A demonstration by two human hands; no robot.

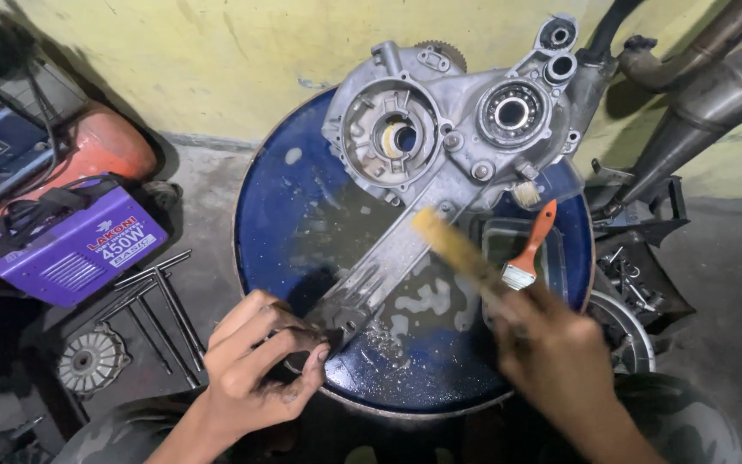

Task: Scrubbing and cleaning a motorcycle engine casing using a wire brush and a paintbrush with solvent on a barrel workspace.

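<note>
A grey metal engine casing (440,146) lies across the wet top of a blue drum (285,223), its long arm reaching toward me. My left hand (259,365) grips the near end of that arm at the drum's front edge. My right hand (551,344) holds a yellow-handled brush (453,245), blurred by motion, with its far end over the casing's arm. A second brush with an orange handle (532,245) rests in a small clear tub (560,266) at the drum's right side.
A purple box-shaped machine (79,245) and a red one (105,142) sit on the floor at left, with long T-handled tools (161,301) and a round metal disc (88,361) beside them. Exhaust pipes (706,94) and loose metal parts (633,288) crowd the right.
</note>
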